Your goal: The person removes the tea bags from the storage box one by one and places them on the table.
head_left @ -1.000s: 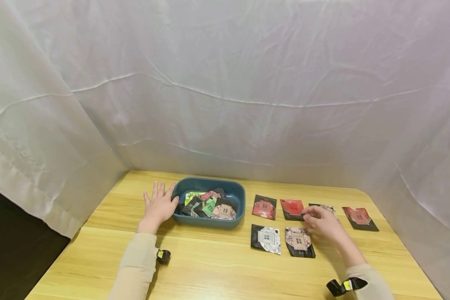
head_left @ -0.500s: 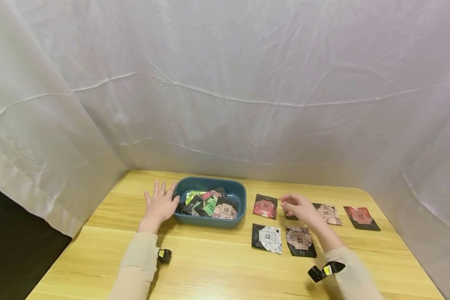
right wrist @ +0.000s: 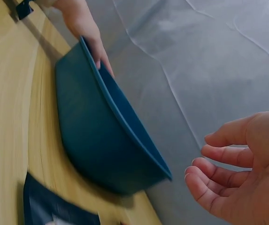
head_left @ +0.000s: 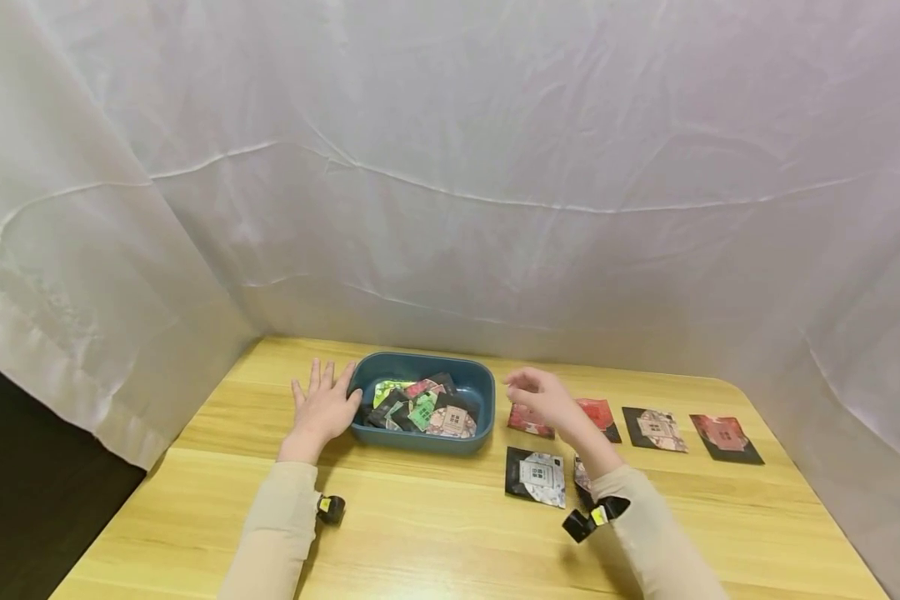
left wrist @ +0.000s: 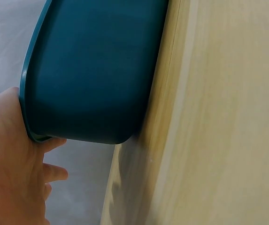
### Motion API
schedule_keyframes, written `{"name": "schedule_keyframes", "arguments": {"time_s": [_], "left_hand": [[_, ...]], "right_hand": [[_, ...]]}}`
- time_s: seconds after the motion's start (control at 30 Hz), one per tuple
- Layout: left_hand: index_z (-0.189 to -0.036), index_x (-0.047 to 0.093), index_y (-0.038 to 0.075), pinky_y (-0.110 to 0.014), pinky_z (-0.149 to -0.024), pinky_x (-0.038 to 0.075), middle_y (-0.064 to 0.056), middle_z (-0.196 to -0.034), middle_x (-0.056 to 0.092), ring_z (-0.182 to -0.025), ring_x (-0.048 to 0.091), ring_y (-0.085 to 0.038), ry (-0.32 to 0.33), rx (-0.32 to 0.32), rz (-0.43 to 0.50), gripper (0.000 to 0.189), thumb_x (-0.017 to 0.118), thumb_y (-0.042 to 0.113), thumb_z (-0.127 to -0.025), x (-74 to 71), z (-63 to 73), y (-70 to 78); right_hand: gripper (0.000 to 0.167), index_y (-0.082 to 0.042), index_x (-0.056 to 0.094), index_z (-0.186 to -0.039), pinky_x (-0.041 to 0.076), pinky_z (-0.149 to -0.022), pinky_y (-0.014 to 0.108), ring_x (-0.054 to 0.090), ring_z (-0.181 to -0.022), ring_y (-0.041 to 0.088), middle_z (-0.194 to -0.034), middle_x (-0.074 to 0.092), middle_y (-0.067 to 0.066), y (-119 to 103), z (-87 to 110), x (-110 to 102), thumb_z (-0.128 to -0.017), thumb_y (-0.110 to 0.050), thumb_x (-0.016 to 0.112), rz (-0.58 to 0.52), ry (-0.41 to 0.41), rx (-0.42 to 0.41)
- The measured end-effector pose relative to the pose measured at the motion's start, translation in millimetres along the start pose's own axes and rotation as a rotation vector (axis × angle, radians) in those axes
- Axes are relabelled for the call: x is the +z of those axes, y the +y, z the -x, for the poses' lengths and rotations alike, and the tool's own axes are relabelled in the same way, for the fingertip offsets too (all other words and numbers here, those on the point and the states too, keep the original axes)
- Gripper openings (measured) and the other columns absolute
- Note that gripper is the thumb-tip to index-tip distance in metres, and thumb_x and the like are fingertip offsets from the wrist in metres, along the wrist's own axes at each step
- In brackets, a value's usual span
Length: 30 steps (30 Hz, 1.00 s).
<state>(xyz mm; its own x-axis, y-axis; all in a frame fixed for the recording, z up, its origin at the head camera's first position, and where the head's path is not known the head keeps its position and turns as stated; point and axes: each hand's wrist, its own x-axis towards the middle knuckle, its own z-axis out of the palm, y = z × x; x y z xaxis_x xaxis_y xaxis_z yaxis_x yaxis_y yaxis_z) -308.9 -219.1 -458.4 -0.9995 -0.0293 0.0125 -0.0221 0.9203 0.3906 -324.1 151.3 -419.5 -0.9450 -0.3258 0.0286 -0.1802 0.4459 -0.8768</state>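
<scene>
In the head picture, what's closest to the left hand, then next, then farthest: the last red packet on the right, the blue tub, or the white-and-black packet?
From the left hand:
1. Blue tub: touching the hand, just to its right.
2. White-and-black packet: right of the tub, in the front row.
3. Last red packet: right end of the back row.

I see smooth teal plastic in the bin (head_left: 420,443), mostly matt with a faint shine along its upper edge. The sachets (head_left: 655,429) look like thin printed film or foil-lined paper (I can't tell which from here). Wood grain runs across the smooth, satin table (head_left: 420,521). The curtain (head_left: 450,167) is creased cloth with a silky sheen; the sleeves (head_left: 276,510) look like matt fabric.
</scene>
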Motion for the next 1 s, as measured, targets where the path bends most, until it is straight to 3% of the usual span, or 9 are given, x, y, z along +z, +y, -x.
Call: {"name": "schedule_keyframes", "arguments": {"time_s": [0.1,0.27,0.47,0.6,1.0], "left_hand": [[-0.157,0.021,0.019,-0.071,-0.111,-0.017,-0.024,-0.163,0.006,-0.150,-0.014,-0.040,0.002,-0.001,0.003,0.060,0.037,0.038,-0.103,0.0,-0.2,-0.2],[-0.157,0.021,0.018,-0.071,-0.111,-0.018,-0.023,-0.163,0.006,-0.150,-0.014,-0.040,0.004,-0.002,0.001,0.060,0.037,0.038,-0.102,-0.2,-0.1,-0.2],[-0.157,0.021,0.019,-0.071,-0.111,-0.015,-0.024,-0.162,0.007,-0.150,-0.013,-0.040,0.004,0.000,-0.010,0.060,0.037,0.039,-0.102,0.3,0.0,0.2],[-0.157,0.021,0.019,-0.072,-0.112,-0.011,-0.023,-0.163,0.007,-0.151,-0.012,-0.040,0.002,0.001,-0.015,0.060,0.037,0.039,-0.102,0.2,1.0,0.3],[-0.157,0.020,0.019,-0.072,-0.112,-0.013,-0.023,-0.163,0.006,-0.150,-0.014,-0.040,-0.005,-0.001,-0.011,0.060,0.037,0.039,-0.103,-1.6,2.4,1.8]], "right_hand": [[0.030,0.004,0.061,-0.120,0.055,-0.089,0.048,0.064,-0.102,0.025,-0.119,0.064,0.025,-8,-8.0,12,-0.095,-0.012,0.060,-0.001,-0.020,-0.042],[0.026,0.002,0.062,-0.117,0.054,-0.089,0.050,0.064,-0.100,0.025,-0.117,0.065,0.024,-17,-20.9,30,-0.095,-0.010,0.060,-0.033,-0.057,-0.090],[0.025,0.000,0.064,-0.115,0.056,-0.087,0.046,0.064,-0.093,0.020,-0.106,0.069,0.016,-20,-38.4,50,-0.092,-0.009,0.063,0.017,-0.059,-0.053],[0.025,-0.001,0.065,-0.115,0.055,-0.083,0.037,0.063,-0.093,0.018,-0.101,0.069,0.009,-20,-47.2,61,-0.092,-0.011,0.065,0.103,-0.064,-0.023],[0.023,-0.004,0.061,-0.115,0.053,-0.074,0.037,0.065,-0.091,0.023,-0.106,0.068,0.013,-23,-56.4,83,-0.095,-0.017,0.060,0.465,-0.147,-0.045]]}}
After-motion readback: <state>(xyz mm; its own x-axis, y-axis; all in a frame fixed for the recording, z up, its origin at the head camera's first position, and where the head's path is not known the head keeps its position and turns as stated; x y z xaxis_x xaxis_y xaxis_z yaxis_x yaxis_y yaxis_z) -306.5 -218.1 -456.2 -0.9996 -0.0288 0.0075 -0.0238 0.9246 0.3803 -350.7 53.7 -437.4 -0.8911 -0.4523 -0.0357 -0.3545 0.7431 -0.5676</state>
